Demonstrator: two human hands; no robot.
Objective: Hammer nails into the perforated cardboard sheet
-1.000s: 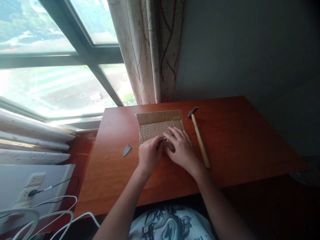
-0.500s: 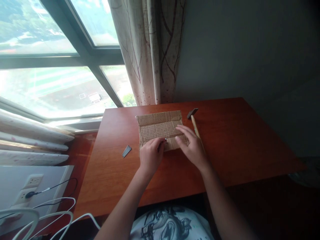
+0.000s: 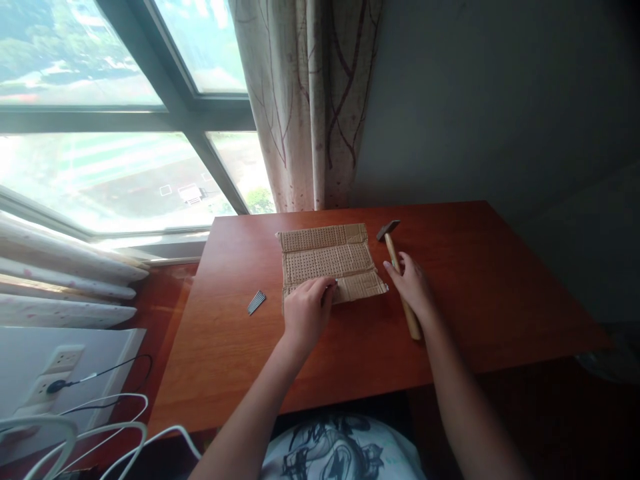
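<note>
A flat piece of perforated cardboard (image 3: 327, 261) lies on the red-brown wooden table (image 3: 480, 280). My left hand (image 3: 305, 315) rests on the cardboard's near edge, fingers pinched round a small metal nail that stands on it. My right hand (image 3: 413, 283) lies over the wooden handle of a hammer (image 3: 397, 273) just right of the cardboard, fingers curling onto the handle. The hammer's dark head points away from me.
A small bundle of loose nails (image 3: 255, 302) lies on the table left of the cardboard. A patterned curtain (image 3: 310, 100) and a window (image 3: 100, 120) stand behind the table. At the lower left are a wall socket (image 3: 53, 373) and white cables (image 3: 100, 427).
My right hand has left the cardboard and moved right onto the hammer's handle. My left hand has stayed at the cardboard's near edge with the nail.
</note>
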